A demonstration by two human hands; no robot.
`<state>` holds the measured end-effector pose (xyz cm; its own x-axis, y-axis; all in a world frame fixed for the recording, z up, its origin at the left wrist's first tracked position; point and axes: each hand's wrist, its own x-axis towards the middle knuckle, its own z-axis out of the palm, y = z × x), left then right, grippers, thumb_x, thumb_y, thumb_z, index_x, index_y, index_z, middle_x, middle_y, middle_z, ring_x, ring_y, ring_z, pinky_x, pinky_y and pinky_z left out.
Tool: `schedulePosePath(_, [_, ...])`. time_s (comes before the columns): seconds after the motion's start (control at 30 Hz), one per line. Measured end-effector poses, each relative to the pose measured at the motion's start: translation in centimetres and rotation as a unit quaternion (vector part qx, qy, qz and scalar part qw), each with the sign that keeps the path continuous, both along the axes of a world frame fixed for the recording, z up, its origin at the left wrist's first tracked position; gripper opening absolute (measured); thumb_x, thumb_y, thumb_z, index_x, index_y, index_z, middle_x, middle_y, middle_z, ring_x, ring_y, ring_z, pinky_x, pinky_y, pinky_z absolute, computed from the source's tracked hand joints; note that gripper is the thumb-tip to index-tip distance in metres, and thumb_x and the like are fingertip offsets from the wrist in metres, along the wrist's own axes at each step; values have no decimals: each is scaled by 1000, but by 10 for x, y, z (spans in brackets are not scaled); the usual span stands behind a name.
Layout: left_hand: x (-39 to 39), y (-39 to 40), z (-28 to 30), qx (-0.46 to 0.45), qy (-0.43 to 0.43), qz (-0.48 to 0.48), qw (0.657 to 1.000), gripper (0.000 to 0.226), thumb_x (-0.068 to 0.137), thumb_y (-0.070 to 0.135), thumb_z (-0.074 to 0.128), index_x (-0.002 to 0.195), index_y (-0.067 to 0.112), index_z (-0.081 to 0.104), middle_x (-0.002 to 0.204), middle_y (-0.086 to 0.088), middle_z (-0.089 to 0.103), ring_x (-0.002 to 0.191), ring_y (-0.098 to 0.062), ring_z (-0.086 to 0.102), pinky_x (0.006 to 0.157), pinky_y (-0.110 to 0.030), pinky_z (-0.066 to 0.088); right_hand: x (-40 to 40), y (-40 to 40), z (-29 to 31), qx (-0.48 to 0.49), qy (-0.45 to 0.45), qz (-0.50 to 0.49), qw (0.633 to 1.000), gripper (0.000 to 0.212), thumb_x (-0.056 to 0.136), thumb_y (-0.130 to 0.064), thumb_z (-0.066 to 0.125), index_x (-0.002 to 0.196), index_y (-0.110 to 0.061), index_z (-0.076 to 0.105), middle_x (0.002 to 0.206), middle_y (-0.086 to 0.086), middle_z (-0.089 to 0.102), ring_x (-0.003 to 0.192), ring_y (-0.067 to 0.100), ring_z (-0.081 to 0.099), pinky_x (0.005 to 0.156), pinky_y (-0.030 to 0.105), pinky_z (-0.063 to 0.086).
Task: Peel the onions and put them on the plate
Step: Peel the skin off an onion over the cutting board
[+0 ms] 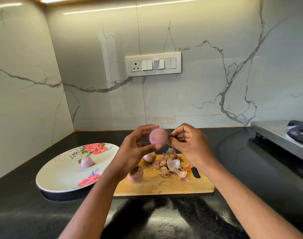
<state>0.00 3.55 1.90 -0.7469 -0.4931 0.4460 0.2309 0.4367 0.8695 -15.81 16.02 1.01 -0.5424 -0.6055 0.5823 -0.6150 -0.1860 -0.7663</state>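
**Inspector:** Head view, the only one. State your hands.

**Me:** My left hand (138, 149) is curled round the peeled onion (158, 136), thumb under it and fingers over the top, holding it up above the wooden cutting board (164, 185). My right hand (188, 144) is closed in a pinch at the onion's right end, thumb and fingertips together on what looks like a last shred of skin; it is too small to tell for certain.

**Inspector:** Where do the other onions stand?

**Me:** One peeled onion (86, 161) lies on the floral plate (61, 180), left of the board. Two unpeeled onions remain on the board: one (135, 175) near its left edge, one (149, 156) behind it, partly hidden by my left hand. A pile of skins (172, 167) lies to their right.

**Inspector:** Handling?

**Me:** In my judgement the bulb is light, firm and round, and its bare surface is smooth, pale purple and likely slippery. I would hold it across the middle, ends left free for stripping. The skins are papery, curled and brittle; they will tear rather than lift whole.

**Inspector:** Surroundings?

**Me:** Glossy black countertop (250, 169), veined marble-look wall, a white switch panel (153, 64), a steel stove (282, 133) at the right.
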Motion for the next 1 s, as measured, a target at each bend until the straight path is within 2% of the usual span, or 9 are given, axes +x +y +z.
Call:
schedulePosePath(0.07, [1, 0, 0, 15, -6, -11, 1000, 55, 75, 29, 78, 128, 33, 63, 125, 11, 68, 116, -9, 65, 95, -26, 56, 0, 0, 0, 19, -3, 8, 1000, 18, 83, -17, 83, 93, -24, 71, 83, -12, 76, 77, 0, 72, 72, 20, 58])
schedulePosePath(0.17, [1, 2, 0, 59, -16, -37, 997, 51, 82, 26, 75, 131, 33, 62, 126, 2, 69, 116, -18, 66, 92, -27, 56, -1, 0, -1, 31, 5, -1, 1000, 16, 83, -18, 82, 96, -22, 73, 83, -12, 77, 78, -1, 72, 72, 16, 57])
schedulePosePath(0.3, [3, -1, 2, 167, 26, -69, 983, 48, 88, 21, 72, 135, 24, 61, 126, -14, 69, 112, -28, 69, 90, -31, 56, -5, -1, -6, 76, 82, -58, 992, 16, 90, -7, 74, 97, -21, 75, 83, -16, 73, 77, -8, 68, 70, 7, 52])
schedulePosePath(0.37, [4, -3, 4, 186, 38, -63, 980, 50, 86, 21, 67, 135, 23, 61, 125, -16, 68, 107, -27, 69, 86, -30, 56, -6, 0, -9, 110, 103, -40, 988, 18, 94, -8, 68, 101, -24, 74, 85, -17, 72, 79, -13, 65, 71, 4, 49])
schedulePosePath(0.47, [4, -2, 2, 157, 25, -45, 986, 52, 83, 22, 67, 135, 26, 61, 122, -13, 69, 97, -23, 71, 86, -33, 57, -2, -2, -11, 139, 117, -10, 983, 20, 98, -10, 64, 106, -26, 73, 92, -16, 75, 84, -13, 65, 71, 2, 46])
schedulePosePath(0.57, [2, 0, 0, 100, -5, -16, 995, 50, 84, 21, 71, 132, 31, 61, 126, -5, 66, 100, -23, 73, 92, -35, 58, -1, -4, -9, 97, 97, -20, 990, 22, 96, -7, 65, 105, -26, 74, 93, -15, 74, 85, -10, 66, 73, 5, 48])
schedulePosePath(0.67, [2, 1, 0, 46, -28, 5, 999, 48, 87, 18, 75, 130, 34, 62, 128, 4, 64, 103, -18, 72, 84, -24, 58, -4, -2, -1, 23, 17, -5, 1000, 13, 95, -21, 70, 101, -31, 74, 90, -15, 74, 88, -1, 69, 81, 23, 58])
schedulePosePath(0.77, [2, 3, 0, 26, -39, -8, 999, 50, 85, 14, 76, 129, 34, 62, 131, 7, 63, 107, -17, 71, 81, -19, 56, 0, 0, 4, 8, -11, 37, 999, 13, 91, -31, 74, 104, -29, 75, 95, -13, 76, 93, 5, 72, 86, 39, 61])
schedulePosePath(1.0, [4, 5, 2, 1, -50, -19, 999, 52, 90, 4, 72, 132, 33, 61, 135, 9, 61, 108, -15, 71, 83, -18, 56, 3, 3, 3, 7, 13, 56, 998, 15, 88, -20, 78, 103, -22, 76, 92, -9, 78, 87, 3, 73, 79, 29, 62])
